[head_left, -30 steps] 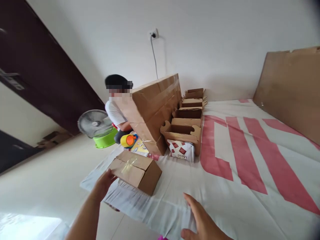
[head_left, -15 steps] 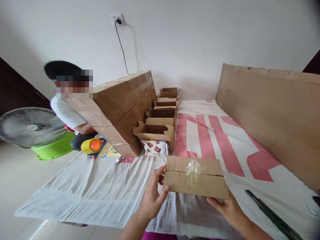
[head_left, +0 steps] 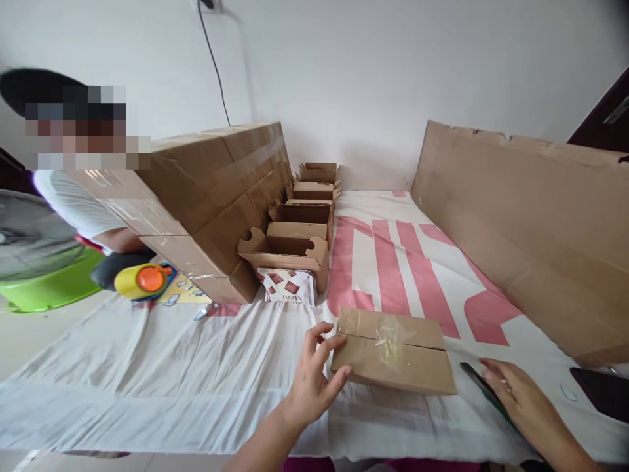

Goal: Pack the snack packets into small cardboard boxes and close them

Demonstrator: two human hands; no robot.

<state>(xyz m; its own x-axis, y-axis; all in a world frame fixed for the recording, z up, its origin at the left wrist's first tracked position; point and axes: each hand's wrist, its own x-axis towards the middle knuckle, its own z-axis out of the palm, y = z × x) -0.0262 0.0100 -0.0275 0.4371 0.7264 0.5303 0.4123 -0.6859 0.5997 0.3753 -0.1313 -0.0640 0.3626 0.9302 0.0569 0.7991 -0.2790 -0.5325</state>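
A small closed cardboard box (head_left: 417, 368) lies in front of me, its middle seam covered by a crumpled patch of clear tape. My left hand (head_left: 314, 377) grips the box's left end, fingertips on the top and thumb by the front edge. To the right of the box, my right hand (head_left: 515, 393) is over a long, narrow knife-like tool (head_left: 472, 373) with a dark tip and green handle. Its fingers are stretched out along the tool, not wrapped round it. The palm hides part of the handle.
Several open cardboard boxes (head_left: 295, 263) stand in a row beside a tall taped carton wall (head_left: 196, 183). A printed card (head_left: 287, 287) leans on the nearest one. A cardboard sheet (head_left: 521, 229) stands at right, near a dark flat object (head_left: 602, 393). At left sits a person (head_left: 73, 203) near a yellow-orange object (head_left: 142, 280).
My right hand has let go of the box's right side and moved right, over the knife-like tool. My left hand stays at the box. The view has turned a little rightward.
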